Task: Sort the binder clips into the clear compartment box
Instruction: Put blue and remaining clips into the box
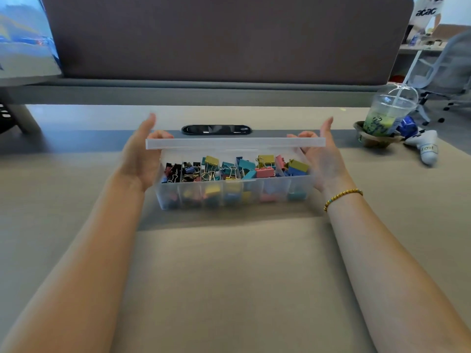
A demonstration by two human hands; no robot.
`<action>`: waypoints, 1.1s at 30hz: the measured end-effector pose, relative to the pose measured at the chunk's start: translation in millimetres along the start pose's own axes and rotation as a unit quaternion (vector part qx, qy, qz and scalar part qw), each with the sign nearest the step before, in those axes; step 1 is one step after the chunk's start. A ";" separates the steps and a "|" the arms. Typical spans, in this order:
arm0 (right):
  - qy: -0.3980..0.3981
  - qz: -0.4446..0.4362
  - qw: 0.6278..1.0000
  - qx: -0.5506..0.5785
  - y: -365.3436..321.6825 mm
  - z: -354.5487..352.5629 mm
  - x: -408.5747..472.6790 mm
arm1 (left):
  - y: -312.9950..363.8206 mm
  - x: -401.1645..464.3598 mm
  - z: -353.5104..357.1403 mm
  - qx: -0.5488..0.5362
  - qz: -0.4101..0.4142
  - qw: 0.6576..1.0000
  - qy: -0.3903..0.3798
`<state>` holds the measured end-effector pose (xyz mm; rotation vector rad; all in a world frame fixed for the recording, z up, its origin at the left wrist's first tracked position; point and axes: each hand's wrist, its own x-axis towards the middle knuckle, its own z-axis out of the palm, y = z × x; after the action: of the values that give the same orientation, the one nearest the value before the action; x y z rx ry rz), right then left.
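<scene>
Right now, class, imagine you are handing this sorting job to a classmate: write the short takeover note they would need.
Left hand: holds the left end of the clear compartment box, fingers curled at the lid.
Right hand: the same at the right end.
Things: the box sits on the desk, lid hinged partly up. Binder clips of mixed colours and sizes fill its compartments.
Done: no loose clips show on the desk.
Left: whether the lid is going up or down cannot be told; check the sorting, then close it.

Both forearms outstretched, left hand (141, 154) and right hand (323, 156) facing inward, fingers curled.
</scene>
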<state>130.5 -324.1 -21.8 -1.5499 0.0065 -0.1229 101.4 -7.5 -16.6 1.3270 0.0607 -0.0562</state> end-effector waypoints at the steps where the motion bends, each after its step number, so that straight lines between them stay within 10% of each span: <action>1: -0.037 0.050 0.993 0.099 8.2 -1.8 9.7 | 0.9 -1.5 -1.7 0.022 -0.007 1.000 -0.009; 8: -0.133 0.046 0.982 0.129 14.3 -15.0 5.1 | 6.1 -11.9 0.4 0.265 -0.035 0.963 -0.024; 12: -0.090 -0.013 0.984 -0.150 -3.6 -7.1 -0.2 | 6.9 -6.0 24.5 0.647 -0.017 0.760 0.064; 15: -0.039 -0.082 0.858 -0.505 -9.8 10.7 -3.9 | 2.2 -6.9 39.4 0.744 0.005 0.665 0.064; 19: -0.011 -0.082 0.700 -0.709 -10.4 34.0 -19.6 | -5.0 -18.4 57.3 0.744 0.065 0.665 0.022; 25: -0.047 -0.133 0.741 -0.657 -8.0 71.7 -35.6 | -6.2 -34.5 66.6 0.772 0.154 0.608 -0.101; 33: -0.024 -0.195 0.767 -0.611 3.0 71.0 -40.3 | -16.2 -29.2 62.2 0.786 0.192 0.584 -0.071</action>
<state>96.5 -250.0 -26.2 -2.8630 -0.3449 -0.4799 71.7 -71.6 -15.1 3.1175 -0.5659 0.2205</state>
